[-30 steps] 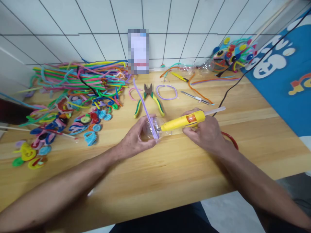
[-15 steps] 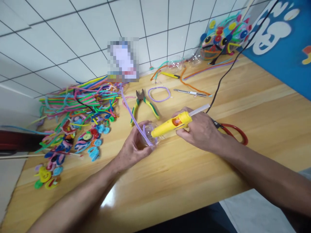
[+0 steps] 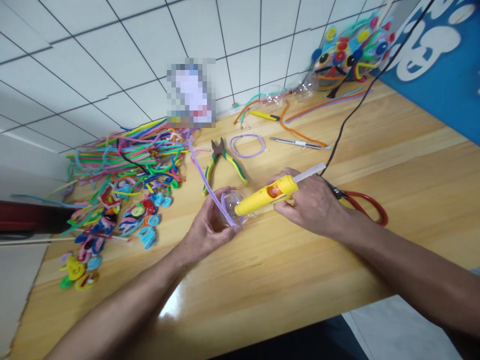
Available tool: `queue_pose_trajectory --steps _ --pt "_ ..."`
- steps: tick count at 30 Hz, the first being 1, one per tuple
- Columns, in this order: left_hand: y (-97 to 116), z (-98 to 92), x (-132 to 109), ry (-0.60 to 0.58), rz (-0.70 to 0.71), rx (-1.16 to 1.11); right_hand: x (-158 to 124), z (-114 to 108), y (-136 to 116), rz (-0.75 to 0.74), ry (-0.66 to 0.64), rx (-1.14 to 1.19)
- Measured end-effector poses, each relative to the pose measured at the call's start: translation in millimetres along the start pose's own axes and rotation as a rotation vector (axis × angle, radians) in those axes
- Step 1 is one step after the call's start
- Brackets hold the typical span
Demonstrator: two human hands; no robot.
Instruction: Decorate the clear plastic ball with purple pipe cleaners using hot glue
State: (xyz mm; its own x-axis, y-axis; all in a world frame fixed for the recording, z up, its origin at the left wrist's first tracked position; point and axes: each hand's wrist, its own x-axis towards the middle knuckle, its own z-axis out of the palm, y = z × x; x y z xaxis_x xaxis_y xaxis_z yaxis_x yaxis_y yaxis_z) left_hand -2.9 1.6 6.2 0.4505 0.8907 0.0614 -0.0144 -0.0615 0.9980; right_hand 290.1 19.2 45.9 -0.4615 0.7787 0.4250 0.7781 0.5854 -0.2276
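Note:
My left hand [image 3: 204,227] is closed around a clear plastic ball [image 3: 233,202], thumb on the near side and fingers on the far side. A purple pipe cleaner [image 3: 206,175] runs across the ball, its long free end reaching up and left over the table. In my right hand [image 3: 309,205] is a yellow hot glue gun [image 3: 262,196], with a clear glue stick [image 3: 309,172] poking out of its back. The gun's nozzle points left and sits at the ball; whether it touches the pipe cleaner I cannot tell.
Pliers [image 3: 224,167], a purple ring [image 3: 247,145], a craft knife [image 3: 264,115] and a pen-like tool [image 3: 295,143] lie beyond my hands. Red-handled scissors [image 3: 365,207] rest beside my right wrist. Pipe cleaners [image 3: 127,155] pile up at left. A black cord [image 3: 345,117] crosses the right side.
The whole view has shifted slightly. Both hands keep their holds, and the glue gun stays at the ball with hardly any movement.

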Motion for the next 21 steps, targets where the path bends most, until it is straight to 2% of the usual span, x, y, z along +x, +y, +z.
queue_pose_trajectory --steps 8,15,21 --pt "-1.0 -0.6 -0.5 0.002 0.004 0.002 0.8 1.1 -1.1 0.015 0.003 -0.005" --pt "0.0 -2.4 0.3 -0.008 0.004 0.023 -0.4 1.2 -0.1 -0.039 0.047 0.004" --pt "-0.9 -3.2 -0.4 -0.015 0.003 0.018 -0.3 1.1 -0.4 -0.016 0.020 -0.004"
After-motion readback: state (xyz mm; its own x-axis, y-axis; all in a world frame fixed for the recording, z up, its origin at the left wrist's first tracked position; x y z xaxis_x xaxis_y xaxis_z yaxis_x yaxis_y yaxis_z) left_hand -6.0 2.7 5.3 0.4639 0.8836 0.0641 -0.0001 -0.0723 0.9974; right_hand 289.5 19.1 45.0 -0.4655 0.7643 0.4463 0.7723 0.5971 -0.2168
